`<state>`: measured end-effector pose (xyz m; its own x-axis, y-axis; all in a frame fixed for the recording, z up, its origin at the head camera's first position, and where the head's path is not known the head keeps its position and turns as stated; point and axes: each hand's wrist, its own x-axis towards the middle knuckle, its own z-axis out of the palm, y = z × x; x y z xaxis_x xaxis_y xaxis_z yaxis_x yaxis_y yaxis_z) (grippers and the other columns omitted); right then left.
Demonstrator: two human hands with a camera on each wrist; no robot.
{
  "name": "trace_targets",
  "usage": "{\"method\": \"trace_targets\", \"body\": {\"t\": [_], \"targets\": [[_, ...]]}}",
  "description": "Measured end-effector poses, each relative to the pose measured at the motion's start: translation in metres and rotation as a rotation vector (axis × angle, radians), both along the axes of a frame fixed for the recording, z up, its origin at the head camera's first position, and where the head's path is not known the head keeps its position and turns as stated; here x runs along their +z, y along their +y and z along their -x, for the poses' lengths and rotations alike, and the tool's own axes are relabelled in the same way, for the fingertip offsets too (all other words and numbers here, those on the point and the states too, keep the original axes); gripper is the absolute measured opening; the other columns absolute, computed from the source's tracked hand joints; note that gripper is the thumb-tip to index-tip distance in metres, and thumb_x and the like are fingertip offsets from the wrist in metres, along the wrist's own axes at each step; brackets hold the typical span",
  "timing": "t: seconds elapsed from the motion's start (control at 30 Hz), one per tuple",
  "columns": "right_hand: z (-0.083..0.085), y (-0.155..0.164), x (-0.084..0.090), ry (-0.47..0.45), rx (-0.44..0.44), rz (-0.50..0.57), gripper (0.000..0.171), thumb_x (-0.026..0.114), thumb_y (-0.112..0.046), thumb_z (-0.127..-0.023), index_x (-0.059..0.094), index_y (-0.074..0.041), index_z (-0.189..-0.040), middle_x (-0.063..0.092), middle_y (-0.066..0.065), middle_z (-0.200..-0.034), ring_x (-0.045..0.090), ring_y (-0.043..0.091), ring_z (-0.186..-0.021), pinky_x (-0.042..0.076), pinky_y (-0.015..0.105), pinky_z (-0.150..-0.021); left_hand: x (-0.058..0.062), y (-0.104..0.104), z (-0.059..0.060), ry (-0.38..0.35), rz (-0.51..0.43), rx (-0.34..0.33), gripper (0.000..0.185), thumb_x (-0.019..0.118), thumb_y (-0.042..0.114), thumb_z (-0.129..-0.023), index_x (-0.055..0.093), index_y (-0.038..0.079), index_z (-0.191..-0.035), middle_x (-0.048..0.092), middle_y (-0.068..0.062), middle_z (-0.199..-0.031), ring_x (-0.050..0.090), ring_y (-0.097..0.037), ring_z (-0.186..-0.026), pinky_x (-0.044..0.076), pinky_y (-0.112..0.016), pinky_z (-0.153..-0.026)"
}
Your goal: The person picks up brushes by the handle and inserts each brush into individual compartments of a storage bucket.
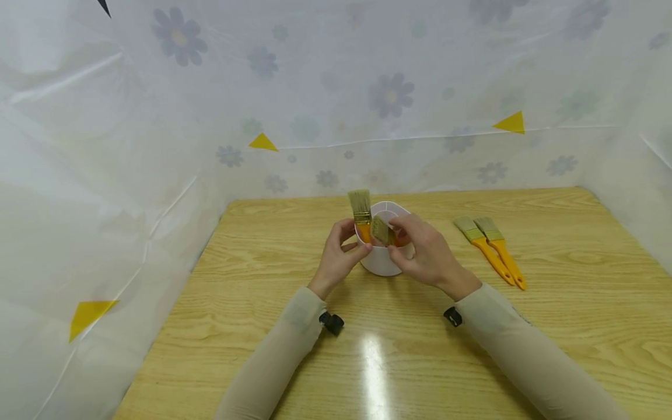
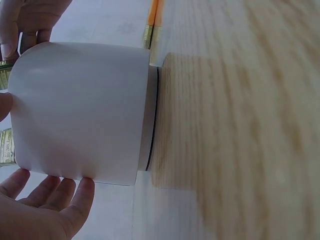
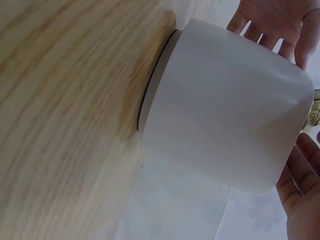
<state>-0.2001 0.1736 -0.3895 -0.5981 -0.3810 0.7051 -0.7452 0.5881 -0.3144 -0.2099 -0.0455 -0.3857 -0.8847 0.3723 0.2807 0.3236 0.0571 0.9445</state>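
While the left hand (image 1: 336, 256) steadies the white cup (image 1: 380, 262) with relaxed fingers against its wall, the right hand (image 1: 427, 254) pinches a paintbrush (image 1: 380, 232) tilted over the rim, beside an upright brush (image 1: 361, 213) standing inside the cup.

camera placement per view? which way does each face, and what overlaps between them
Head: worn high, facing forward and down at the wooden table; shows both sleeved forearms, left hand and right hand at the white cup.
Left wrist: low beside the cup, side-on; left hand's fingers at the bottom edge.
Right wrist: low on the opposite side of the cup; right hand's fingers at the right edge.
Shared: the cup and table appear in all three.
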Motion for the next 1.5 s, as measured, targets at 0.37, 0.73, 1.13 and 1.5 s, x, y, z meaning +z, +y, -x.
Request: {"method": "trace_targets", "body": {"t": [0.37,0.73,1.13,1.5], "targets": [[-0.002,0.003,0.003,0.023,-0.009,0.006,0.043,0.069,-0.012,-0.078,0.057,0.0,-0.118,0.061,0.012,-0.1,0.059,0.023,-0.082,0.051,0.042,-0.071,-0.001,0.0,0.001,0.002,-0.004,-0.005,0.059,0.065,0.007,-0.089,0.035,-0.004,-0.139,0.04,-0.022,-0.14,0.039,-0.038,-0.129,0.036,-0.056,-0.102],[-0.002,0.009,0.004,0.039,-0.041,0.011,0.043,0.069,-0.014,-0.079,0.058,0.003,-0.116,0.062,0.014,-0.101,0.059,0.027,-0.086,0.049,0.045,-0.074,-0.001,0.0,0.002,-0.003,-0.009,-0.004,0.059,0.065,0.006,-0.089,0.036,-0.005,-0.139,0.041,-0.022,-0.14,0.039,-0.037,-0.129,0.037,-0.056,-0.102],[-0.001,0.018,0.004,0.059,-0.053,0.013,0.042,0.068,-0.011,-0.077,0.058,0.001,-0.117,0.061,0.014,-0.1,0.057,0.026,-0.086,0.049,0.045,-0.074,-0.002,0.0,0.001,-0.01,-0.019,-0.005,0.059,0.065,0.006,-0.089,0.035,-0.005,-0.139,0.041,-0.022,-0.14,0.039,-0.037,-0.13,0.036,-0.055,-0.103],[-0.002,0.027,0.005,0.052,-0.072,0.004,0.044,0.07,-0.013,-0.078,0.058,0.003,-0.116,0.061,0.014,-0.104,0.058,0.03,-0.087,0.049,0.046,-0.076,-0.002,0.0,0.001,-0.016,-0.045,0.008,0.056,0.066,0.003,-0.088,0.035,-0.01,-0.133,0.044,-0.027,-0.134,0.041,-0.038,-0.128,0.036,-0.055,-0.104]]}}
